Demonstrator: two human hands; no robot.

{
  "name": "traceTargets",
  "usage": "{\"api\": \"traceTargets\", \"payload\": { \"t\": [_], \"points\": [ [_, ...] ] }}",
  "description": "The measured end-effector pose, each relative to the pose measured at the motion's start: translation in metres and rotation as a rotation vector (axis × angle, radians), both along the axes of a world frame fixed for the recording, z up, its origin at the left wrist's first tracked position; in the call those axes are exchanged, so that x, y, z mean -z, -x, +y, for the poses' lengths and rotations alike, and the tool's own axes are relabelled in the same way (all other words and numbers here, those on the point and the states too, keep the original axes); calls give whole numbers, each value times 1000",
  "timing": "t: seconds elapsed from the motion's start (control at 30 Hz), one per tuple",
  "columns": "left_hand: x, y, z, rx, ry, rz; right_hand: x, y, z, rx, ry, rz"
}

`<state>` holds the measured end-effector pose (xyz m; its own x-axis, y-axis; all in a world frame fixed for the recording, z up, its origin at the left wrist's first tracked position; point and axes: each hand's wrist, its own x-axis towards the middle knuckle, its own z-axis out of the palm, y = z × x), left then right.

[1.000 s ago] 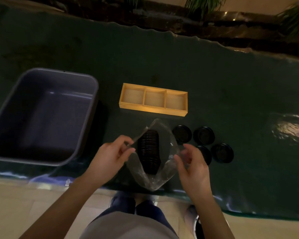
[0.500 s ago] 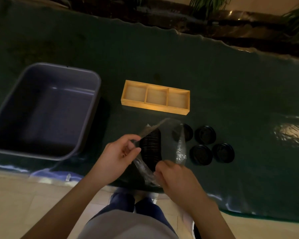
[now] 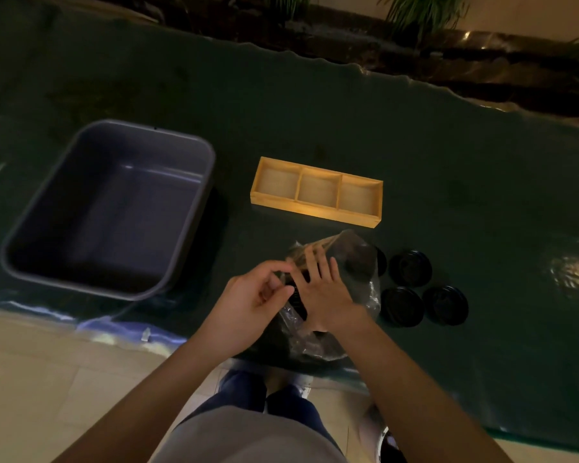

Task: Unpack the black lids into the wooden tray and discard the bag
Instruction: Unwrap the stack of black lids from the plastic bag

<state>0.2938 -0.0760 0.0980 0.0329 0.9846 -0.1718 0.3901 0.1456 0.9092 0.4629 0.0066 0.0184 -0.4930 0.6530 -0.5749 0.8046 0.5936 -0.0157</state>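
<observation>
Since 0.5 s ago the right hand (image 3: 325, 289) has advanced into the crinkled clear plastic bag (image 3: 360, 262), fingers straight and spread over the stacked round black lids (image 3: 297, 304). The left hand (image 3: 258, 295) pinches the bag's edge. The bag lies just in front of the 3-compartment wooden tray (image 3: 315, 213). The film looks thin and slippery and the lids light and rigid, so grip the stack by its sides.

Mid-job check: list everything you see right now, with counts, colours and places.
tub: one, grey, left side of the table
tray: one, wooden, three bare compartments, centre, beyond the bag
bag: one, clear, near edge, at the hands
stack of lids: one, black, inside the bag
loose lids: four, black, right of the bag, one partly behind it
table cover: one, dark green, under everything
plants: several, green, past the far edge
floor: beige tiles, nearest
left hand: pinches the bag's mouth
right hand: flat, fingers straight, on the bag
</observation>
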Motion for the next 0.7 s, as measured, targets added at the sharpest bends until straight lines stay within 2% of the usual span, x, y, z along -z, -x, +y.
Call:
{"api": "traceTargets", "payload": {
  "t": [0.1, 0.23, 0.33, 0.57, 0.7],
  "points": [
    [0, -1, 1, -29, -2, -11, 10, -2, 2, -3, 3, 36],
    [-1, -2, 1, -63, 3, -2, 15, 1, 0, 58, -144, 205],
    [-4, -3, 2, -91, -8, -4, 18, 3, 2, 64, -165, 244],
    [-2, -8, 5, -76, -38, -10, 39, -4, -7, 64, -85, 181],
    [-2, -14, 9, 16, -6, -212, 44, -14, -10, 156, -71, 224]
  ]
}}
